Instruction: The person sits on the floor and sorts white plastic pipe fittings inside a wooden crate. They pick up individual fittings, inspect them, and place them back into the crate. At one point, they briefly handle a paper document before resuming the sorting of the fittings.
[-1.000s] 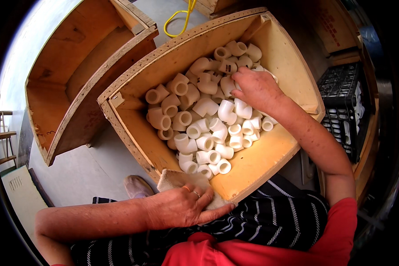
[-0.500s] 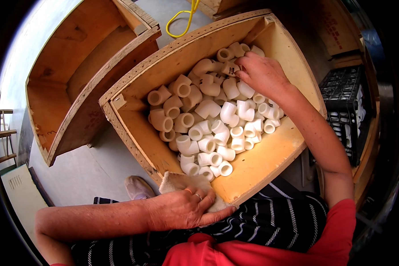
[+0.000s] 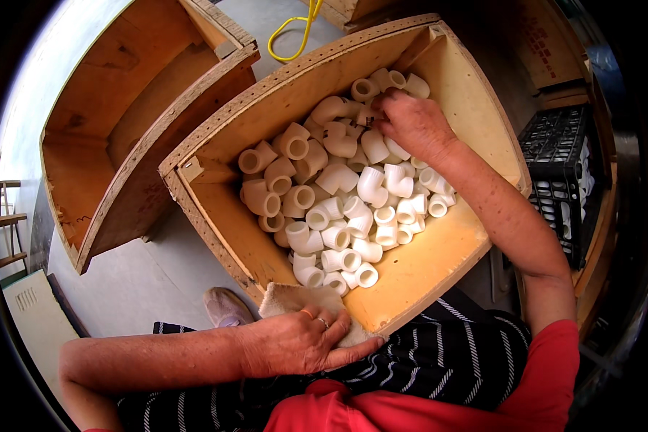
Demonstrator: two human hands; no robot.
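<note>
A wooden box (image 3: 432, 273) stands before my lap, holding several white plastic pipe elbows (image 3: 371, 186) in a loose heap. Deep in its far part, my right hand (image 3: 415, 124) is closed with the fingertips on a white pipe elbow (image 3: 364, 115) that shows dark marks. The palm and fingers cover part of that elbow. At the near left corner, my left hand (image 3: 299, 341) grips a beige cloth (image 3: 288, 298) draped over the rim. A ring shows on one finger, and the thumb lies along the near edge.
An open wooden box (image 3: 86, 158) stands at the left, tilted. Behind the main box, a yellow cord (image 3: 289, 57) lies on the floor. To the right is a black plastic crate (image 3: 554, 144) with white items inside. A shoe (image 3: 227, 307) shows beside the box's left side.
My right hand has shifted slightly left and covers more of the marked elbow. An elbow at the far right of the heap shows more fully. My left hand stays on the cloth.
</note>
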